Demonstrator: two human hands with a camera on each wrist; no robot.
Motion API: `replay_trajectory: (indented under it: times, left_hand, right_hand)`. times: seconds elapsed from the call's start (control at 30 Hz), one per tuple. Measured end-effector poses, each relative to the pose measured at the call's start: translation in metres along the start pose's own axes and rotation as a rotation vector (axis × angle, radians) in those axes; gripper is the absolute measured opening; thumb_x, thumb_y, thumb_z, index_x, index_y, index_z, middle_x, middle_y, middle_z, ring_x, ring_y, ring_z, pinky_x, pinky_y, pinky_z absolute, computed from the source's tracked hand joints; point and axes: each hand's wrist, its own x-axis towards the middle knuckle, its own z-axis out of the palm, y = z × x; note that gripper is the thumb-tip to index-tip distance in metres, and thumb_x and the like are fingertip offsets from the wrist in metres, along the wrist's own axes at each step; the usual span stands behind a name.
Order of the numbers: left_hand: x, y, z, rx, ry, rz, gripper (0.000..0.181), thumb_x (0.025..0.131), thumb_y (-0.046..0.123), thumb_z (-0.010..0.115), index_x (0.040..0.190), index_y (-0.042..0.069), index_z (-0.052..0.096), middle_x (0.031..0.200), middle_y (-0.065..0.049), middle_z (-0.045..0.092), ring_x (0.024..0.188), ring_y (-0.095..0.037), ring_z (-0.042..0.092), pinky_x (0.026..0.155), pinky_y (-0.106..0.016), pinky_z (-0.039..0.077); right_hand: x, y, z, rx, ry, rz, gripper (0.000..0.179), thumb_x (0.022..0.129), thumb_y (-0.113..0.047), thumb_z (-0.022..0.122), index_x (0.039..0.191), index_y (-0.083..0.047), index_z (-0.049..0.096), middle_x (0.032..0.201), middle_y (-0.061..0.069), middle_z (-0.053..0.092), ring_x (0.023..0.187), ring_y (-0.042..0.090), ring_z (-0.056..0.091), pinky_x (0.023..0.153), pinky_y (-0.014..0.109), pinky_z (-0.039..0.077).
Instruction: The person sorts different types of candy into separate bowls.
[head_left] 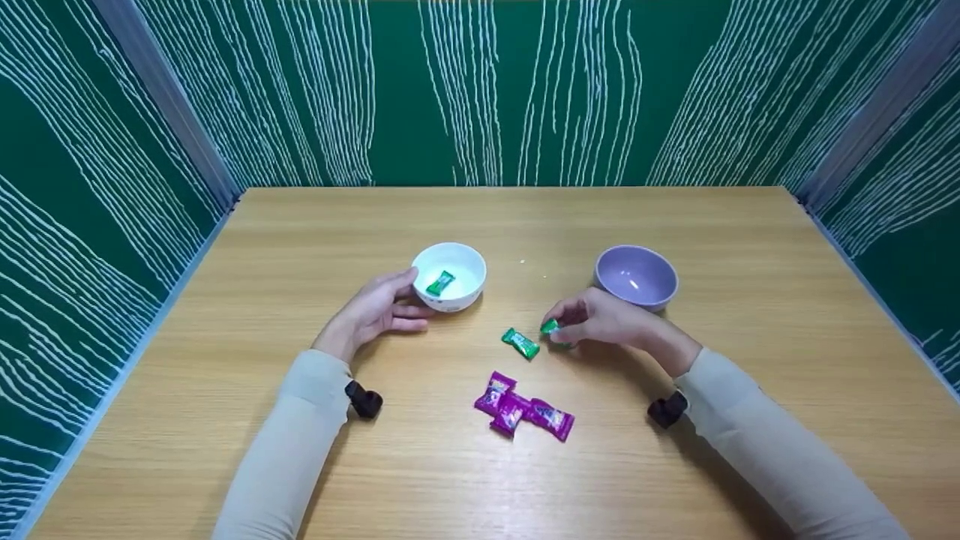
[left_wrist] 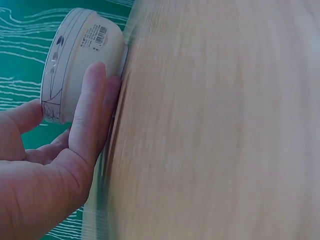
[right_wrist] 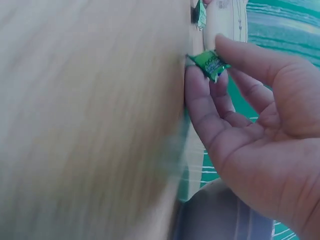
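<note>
My left hand (head_left: 380, 309) holds the side of a white bowl (head_left: 469, 294), thumb at its rim and fingers along its lower wall. One green-wrapped candy (head_left: 440, 283) lies inside that bowl. In the left wrist view the bowl (left_wrist: 75, 65) shows a patterned band and a barcode label. My right hand (head_left: 600, 322) pinches another green-wrapped candy (right_wrist: 211, 64) between thumb and fingers, low over the table in front of the purple bowl (head_left: 637, 277). Just left of these fingers a green-wrapped candy (head_left: 520, 343) lies on the table.
Purple-wrapped candies (head_left: 510, 412) lie touching one another on the wooden table (head_left: 247, 360), nearer the front. Two tiny pale specks lie between the bowls. Green panels (head_left: 405, 90) with white wavy lines stand around the table's back and sides.
</note>
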Motion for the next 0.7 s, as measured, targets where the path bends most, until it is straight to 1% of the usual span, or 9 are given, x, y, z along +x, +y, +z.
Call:
replay_trajectory:
  times: [0.07, 0.17, 0.27, 0.33, 0.5, 0.7]
  left_hand:
    - [0.0, 0.0, 0.0, -0.001, 0.004, -0.001, 0.057, 0.109, 0.037, 0.047, 0.155, 0.007, 0.034, 0.144, -0.02, 0.051, 0.115, -0.041, 0.064, 0.091, -0.048, 0.059]
    - [0.0, 0.001, 0.001, -0.007, 0.011, -0.007, 0.057, 0.109, 0.037, 0.048, 0.155, 0.007, 0.034, 0.144, -0.021, 0.051, 0.115, -0.041, 0.064, 0.09, -0.048, 0.06]
    - [0.0, 0.001, 0.001, -0.01, 0.01, -0.011, 0.058, 0.109, 0.037, 0.047, 0.156, 0.007, 0.033, 0.144, -0.021, 0.051, 0.115, -0.04, 0.064, 0.09, -0.048, 0.06]
    - [0.0, 0.001, 0.001, -0.004, 0.008, -0.009, 0.058, 0.109, 0.037, 0.047, 0.157, 0.008, 0.031, 0.145, -0.021, 0.051, 0.115, -0.04, 0.064, 0.09, -0.047, 0.06]
    - [-0.002, 0.001, 0.001, 0.017, 0.001, 0.001, 0.058, 0.109, 0.037, 0.045, 0.159, 0.011, 0.029, 0.145, -0.021, 0.051, 0.117, -0.04, 0.063, 0.09, -0.046, 0.06]
    - [-0.002, 0.001, 0.0, 0.013, 0.001, -0.006, 0.06, 0.109, 0.038, 0.046, 0.158, 0.009, 0.028, 0.145, -0.021, 0.051, 0.117, -0.04, 0.063, 0.091, -0.047, 0.059]
  right_hand:
    - [0.002, 0.003, -0.001, 0.102, -0.017, 0.019, 0.03, 0.097, -0.018, 0.072, 0.125, -0.007, 0.07, 0.112, 0.012, 0.073, 0.092, 0.024, 0.069, 0.08, 0.031, 0.061]
    - [0.005, 0.006, -0.002, 0.247, -0.041, 0.062, 0.035, 0.096, -0.018, 0.072, 0.128, -0.003, 0.067, 0.116, 0.016, 0.072, 0.098, 0.028, 0.072, 0.085, 0.035, 0.062]
    - [0.006, 0.007, -0.002, 0.334, -0.043, 0.095, 0.039, 0.095, -0.018, 0.074, 0.129, 0.0, 0.066, 0.117, 0.017, 0.072, 0.104, 0.03, 0.072, 0.089, 0.038, 0.06]
    - [0.007, 0.007, -0.002, 0.39, -0.049, 0.098, 0.041, 0.095, -0.016, 0.074, 0.13, 0.003, 0.064, 0.117, 0.019, 0.071, 0.106, 0.031, 0.071, 0.092, 0.039, 0.059]
    - [0.009, 0.005, -0.004, 0.463, -0.07, 0.1, 0.044, 0.096, -0.012, 0.072, 0.134, 0.006, 0.06, 0.12, 0.02, 0.07, 0.108, 0.031, 0.07, 0.095, 0.042, 0.057]
    - [0.013, 0.001, -0.004, 0.48, -0.07, 0.139, 0.045, 0.093, -0.013, 0.076, 0.132, 0.003, 0.062, 0.12, 0.019, 0.069, 0.109, 0.032, 0.069, 0.096, 0.041, 0.057]
